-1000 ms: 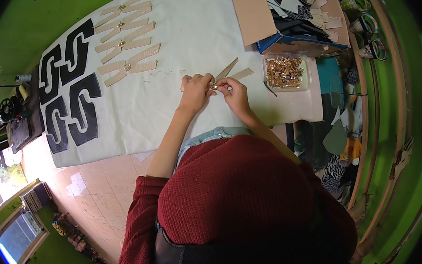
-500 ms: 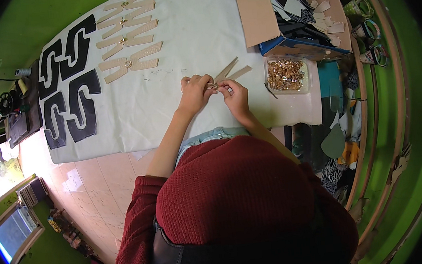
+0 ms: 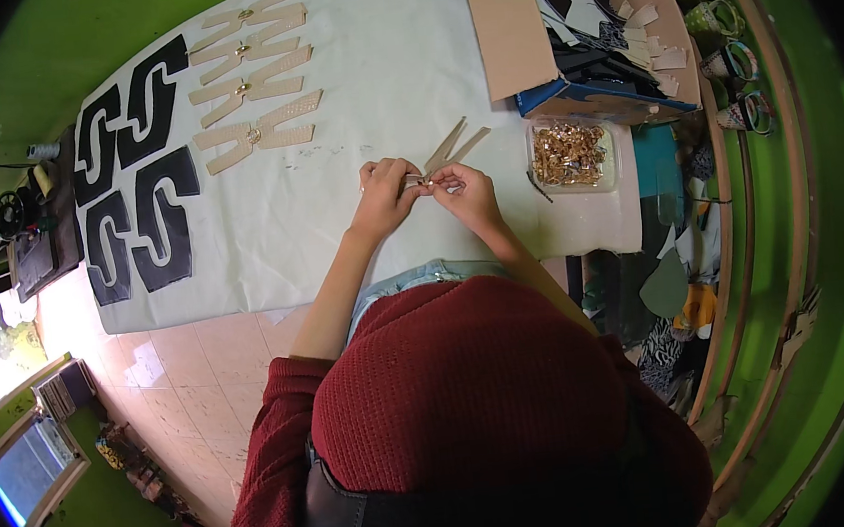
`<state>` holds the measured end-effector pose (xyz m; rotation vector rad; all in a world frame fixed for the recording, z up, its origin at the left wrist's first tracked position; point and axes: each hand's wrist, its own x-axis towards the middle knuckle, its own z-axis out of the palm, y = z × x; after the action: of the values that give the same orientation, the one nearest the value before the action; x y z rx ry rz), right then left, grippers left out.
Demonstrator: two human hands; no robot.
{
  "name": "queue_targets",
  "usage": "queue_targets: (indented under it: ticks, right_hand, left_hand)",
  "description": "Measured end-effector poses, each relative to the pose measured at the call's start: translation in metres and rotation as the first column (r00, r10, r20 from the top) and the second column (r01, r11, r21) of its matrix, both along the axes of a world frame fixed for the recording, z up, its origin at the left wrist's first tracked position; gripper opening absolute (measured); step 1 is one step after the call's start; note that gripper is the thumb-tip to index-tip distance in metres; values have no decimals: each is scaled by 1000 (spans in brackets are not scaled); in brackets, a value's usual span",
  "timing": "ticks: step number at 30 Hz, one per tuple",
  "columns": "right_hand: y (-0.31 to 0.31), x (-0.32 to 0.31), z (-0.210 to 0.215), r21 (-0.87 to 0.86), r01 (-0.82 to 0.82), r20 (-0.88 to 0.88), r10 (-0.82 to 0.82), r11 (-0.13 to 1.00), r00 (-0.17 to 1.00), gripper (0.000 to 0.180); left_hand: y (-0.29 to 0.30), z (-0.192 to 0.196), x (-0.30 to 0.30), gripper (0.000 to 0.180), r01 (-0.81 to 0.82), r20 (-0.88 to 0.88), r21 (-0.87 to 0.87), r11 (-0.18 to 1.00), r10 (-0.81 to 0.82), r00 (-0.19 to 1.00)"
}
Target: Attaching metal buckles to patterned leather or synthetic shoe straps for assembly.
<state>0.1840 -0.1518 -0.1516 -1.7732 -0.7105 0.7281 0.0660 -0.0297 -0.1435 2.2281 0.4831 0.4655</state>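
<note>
Pinching beige strap piece point(image 3: 446, 145) with left hand point(image 3: 384, 195), with fingers curled tight over near end. Gripping same piece at middle with right hand point(image 3: 466, 195), thumb to fingertips, right by small gold-toned fitting point(image 3: 426, 182). Can't tell exact seating of fitting: too small, partly covered by fingers. Holding piece on or just above white-covered table point(image 3: 355, 69), near front edge, with 2 strip ends pointing away and up-right.

Looking done, by judgement: 4 joined beige pieces point(image 3: 287, 135) in a column toward far left, each with a fitting at middle. Looking unfinished: only 1, the one in hand. Can't count pieces left to do. Seeing plenty of loose gold-toned fittings point(image 3: 568, 153) in clear tub point(image 3: 610, 152) to the right. Also logging 4 black S-shaped pieces point(image 3: 178, 247) lying at left, well apart from both hands.
</note>
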Motion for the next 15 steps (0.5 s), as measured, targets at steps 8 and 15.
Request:
queue_targets:
  ticks: [8, 15]
  right_hand:
    - [-2, 0, -1, 53, -7, -302, 23, 999, 953, 13]
    - [7, -1, 9, 104, 105, -576, -26, 989, 817, 16]
  left_hand:
    - [2, -5, 1, 25, -19, 24, -44, 999, 20, 1000]
    - [2, 9, 2, 28, -63, -78, -164, 984, 50, 996]
